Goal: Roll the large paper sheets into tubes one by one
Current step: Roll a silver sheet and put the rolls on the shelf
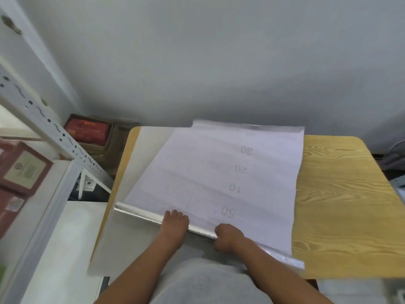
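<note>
A large white sheet (pixel 214 172) with faint reversed numbers lies spread over the wooden table (pixel 341 194). Its near edge is curled into a thin silvery roll (pixel 140 212) that runs from the left toward the lower right. My left hand (pixel 175 222) lies on top of the roll, fingers bent over it toward the flat part. My right hand (pixel 228 236) grips the roll further right, fingers wrapped round it. The sheet's far edge (pixel 247 125) curls up slightly at the table's back. Another pale sheet (pixel 131 238) lies underneath, showing at the left.
A white metal shelf frame (pixel 54 137) stands at the left with red boxes (pixel 24 170) on it. A cardboard box (pixel 92 130) with red packets sits on the floor behind the table's left corner. A grey wall rises right behind the table.
</note>
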